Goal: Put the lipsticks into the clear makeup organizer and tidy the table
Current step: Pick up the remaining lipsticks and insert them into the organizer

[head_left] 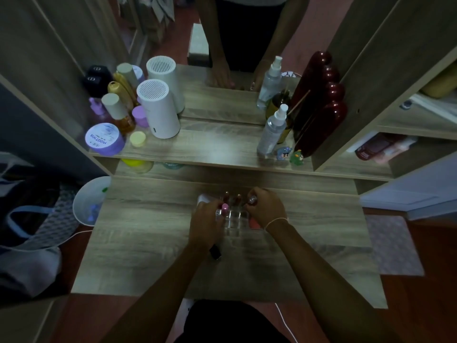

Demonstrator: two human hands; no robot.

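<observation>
1. Hands meet over the clear makeup organizer (233,219), which sits on the wooden surface (148,243) between them.
2. The left hand (206,224) is closed around a pink-capped lipstick (224,209), held upright with its cap upward at the organizer's left edge.
3. The right hand (265,206) pinches a silver-topped lipstick (252,200), its long axis roughly vertical, just above the organizer's right side.
4. Two dark reddish lipsticks (232,197) stand upright in the far compartments, between both hands.
5. A black tube (215,251) lies on the surface beneath the left wrist, tilted; which end is its cap is unclear.
</observation>
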